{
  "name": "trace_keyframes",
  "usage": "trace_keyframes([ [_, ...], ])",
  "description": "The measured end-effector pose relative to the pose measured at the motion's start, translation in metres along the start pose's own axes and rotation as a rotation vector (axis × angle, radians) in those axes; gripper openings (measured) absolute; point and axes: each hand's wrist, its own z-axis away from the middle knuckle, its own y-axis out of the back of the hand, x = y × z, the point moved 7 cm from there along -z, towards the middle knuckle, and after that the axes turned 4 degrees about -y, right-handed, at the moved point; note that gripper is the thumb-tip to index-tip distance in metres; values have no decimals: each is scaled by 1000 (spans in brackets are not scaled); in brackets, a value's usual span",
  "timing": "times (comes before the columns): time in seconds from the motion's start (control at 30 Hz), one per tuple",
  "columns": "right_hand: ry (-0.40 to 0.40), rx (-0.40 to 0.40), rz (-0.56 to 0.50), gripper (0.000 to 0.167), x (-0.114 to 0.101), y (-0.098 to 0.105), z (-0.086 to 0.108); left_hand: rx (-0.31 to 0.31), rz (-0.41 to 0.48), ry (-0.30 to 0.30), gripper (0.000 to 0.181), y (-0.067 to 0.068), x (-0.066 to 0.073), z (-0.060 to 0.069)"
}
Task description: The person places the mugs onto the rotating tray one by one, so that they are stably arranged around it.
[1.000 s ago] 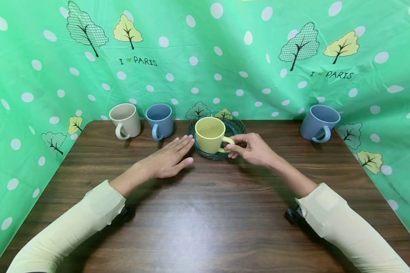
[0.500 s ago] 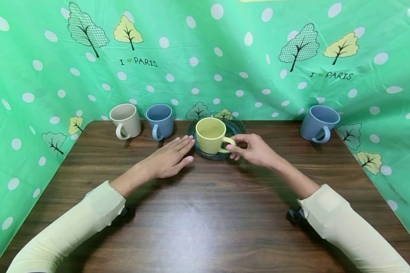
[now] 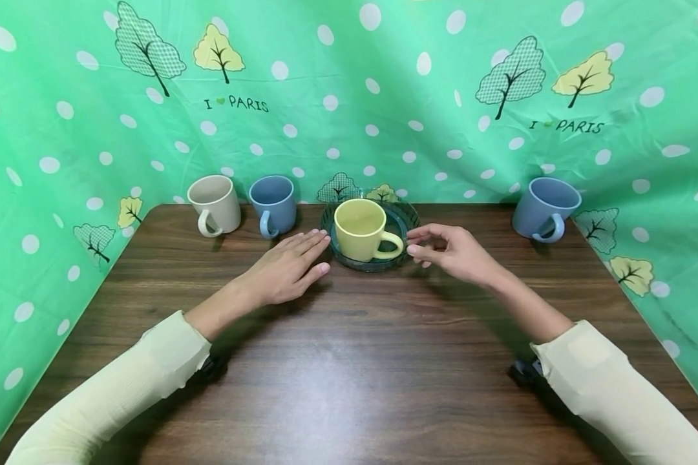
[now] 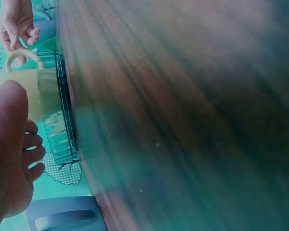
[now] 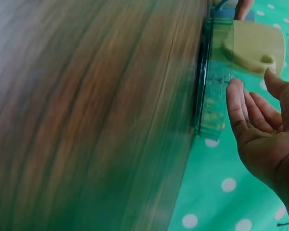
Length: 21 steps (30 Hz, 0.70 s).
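Upright inside a clear, teal-tinted glass dish [image 3: 404, 210] stands a yellow mug [image 3: 357, 239], its handle pointing right. My right hand [image 3: 456, 253] is just to the right of that handle, fingers loosely bent and nothing between them; the right wrist view shows its fingers [image 5: 237, 103] beside the glass wall. At the dish's left side my left hand [image 3: 282, 268] lies palm down with straight fingers; I cannot tell whether the fingertips touch the glass. In the left wrist view, the yellow mug [image 4: 26, 86] rises above the dish's rim, partly behind my left thumb.
Left of the dish stand a blue mug [image 3: 274, 210] and a white mug [image 3: 216, 203]. Another blue mug [image 3: 543, 213] is at the far right corner. A green dotted curtain [image 3: 349, 84] hangs right behind the brown wooden table [image 3: 349, 361].
My right hand has let go of the yellow mug's handle and drawn back slightly to the right. The mug stays in the dish. My left hand has hardly moved.
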Motion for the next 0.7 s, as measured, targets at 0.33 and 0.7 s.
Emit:
trace_keyframes([
  [0.33, -44, 106, 48, 42, 13, 36, 16, 7, -12, 6, 66, 1, 5, 4],
  [0.7, -74, 213, 85, 41, 36, 71, 32, -24, 18, 9, 67, -2, 11, 7],
])
